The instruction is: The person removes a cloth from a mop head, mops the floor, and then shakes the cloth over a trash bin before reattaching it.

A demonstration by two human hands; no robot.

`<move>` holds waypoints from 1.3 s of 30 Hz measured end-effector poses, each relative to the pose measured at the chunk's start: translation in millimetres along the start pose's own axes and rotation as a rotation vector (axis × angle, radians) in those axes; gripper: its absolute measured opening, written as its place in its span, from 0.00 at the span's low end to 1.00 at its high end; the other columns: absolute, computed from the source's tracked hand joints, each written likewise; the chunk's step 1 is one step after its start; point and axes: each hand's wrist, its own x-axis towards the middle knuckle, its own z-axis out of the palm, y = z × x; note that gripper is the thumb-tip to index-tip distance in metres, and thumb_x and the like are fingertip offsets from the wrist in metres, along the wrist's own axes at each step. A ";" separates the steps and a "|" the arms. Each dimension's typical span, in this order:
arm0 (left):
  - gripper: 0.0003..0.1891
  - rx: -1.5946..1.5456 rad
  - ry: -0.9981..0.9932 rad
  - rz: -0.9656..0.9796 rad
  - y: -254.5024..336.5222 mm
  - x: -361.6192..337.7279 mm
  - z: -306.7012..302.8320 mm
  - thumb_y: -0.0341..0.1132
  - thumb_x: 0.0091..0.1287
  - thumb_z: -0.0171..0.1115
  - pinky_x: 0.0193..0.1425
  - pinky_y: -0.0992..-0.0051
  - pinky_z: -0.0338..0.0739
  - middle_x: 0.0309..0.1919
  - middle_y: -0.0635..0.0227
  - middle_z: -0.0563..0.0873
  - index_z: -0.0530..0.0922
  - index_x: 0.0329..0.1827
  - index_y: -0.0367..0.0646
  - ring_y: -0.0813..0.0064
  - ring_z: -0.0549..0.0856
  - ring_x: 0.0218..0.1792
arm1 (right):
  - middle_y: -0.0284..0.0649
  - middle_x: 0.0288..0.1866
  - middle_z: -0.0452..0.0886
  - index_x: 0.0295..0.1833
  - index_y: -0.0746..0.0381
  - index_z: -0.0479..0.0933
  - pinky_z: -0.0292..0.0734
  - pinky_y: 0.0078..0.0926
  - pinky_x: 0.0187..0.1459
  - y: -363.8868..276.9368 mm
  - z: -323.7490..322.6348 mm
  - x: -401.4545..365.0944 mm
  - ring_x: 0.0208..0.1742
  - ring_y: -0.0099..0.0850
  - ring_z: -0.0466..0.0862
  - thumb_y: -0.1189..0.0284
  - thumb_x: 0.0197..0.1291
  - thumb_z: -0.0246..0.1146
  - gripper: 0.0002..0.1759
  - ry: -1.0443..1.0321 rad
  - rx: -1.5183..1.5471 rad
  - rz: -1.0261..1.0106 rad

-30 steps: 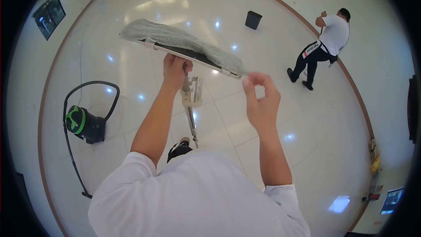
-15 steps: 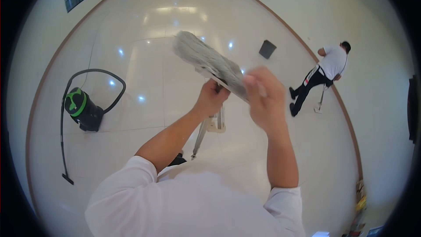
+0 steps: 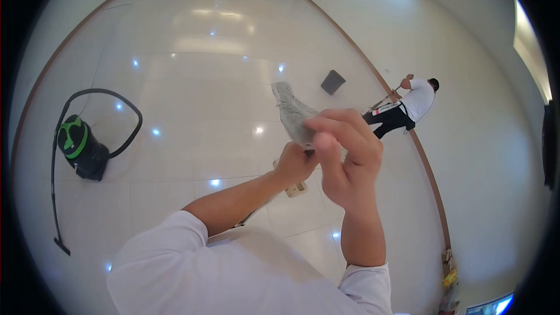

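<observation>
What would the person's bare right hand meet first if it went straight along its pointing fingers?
Probably the grey, fluffy fabric mop pad, which appears just past the fingertips of the right hand; depth leaves contact unclear.

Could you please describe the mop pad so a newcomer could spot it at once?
Across the shiny tiled floor, look to the picture's middle. There the mop pad shows above the left hand, partly hidden by the right hand. It is fuzzy and pale grey, unlike the smooth, darker bin beyond.

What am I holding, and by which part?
Your left hand grips a fluffy grey cloth-covered flat mop just below its head; whether your right hand also grips it is unclear.
</observation>
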 end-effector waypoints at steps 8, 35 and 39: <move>0.11 0.161 -0.344 -0.202 -35.5 35.5 4.3 0.35 0.68 0.65 0.35 0.65 0.79 0.31 0.60 0.88 0.81 0.50 0.40 0.62 0.86 0.30 | 0.52 0.68 0.76 0.67 0.63 0.75 0.71 0.37 0.64 120.9 -11.8 30.5 0.67 0.44 0.76 0.62 0.76 0.55 0.23 -0.295 0.284 0.270; 0.35 -0.721 -0.021 -1.324 -29.3 -79.0 297.1 0.60 0.76 0.43 0.74 0.49 0.67 0.71 0.54 0.71 0.64 0.76 0.42 0.50 0.72 0.70 | 0.46 0.56 0.82 0.64 0.63 0.76 0.74 0.36 0.61 91.6 -263.5 -349.4 0.57 0.35 0.81 0.49 0.79 0.46 0.30 0.397 0.264 1.196; 0.31 -0.629 -0.066 -1.127 46.0 -172.2 372.2 0.55 0.79 0.43 0.72 0.49 0.71 0.69 0.52 0.73 0.65 0.74 0.40 0.50 0.73 0.68 | 0.40 0.39 0.82 0.52 0.63 0.78 0.76 0.31 0.48 -6.5 -315.8 -420.5 0.42 0.29 0.79 0.50 0.79 0.49 0.27 0.589 0.159 1.232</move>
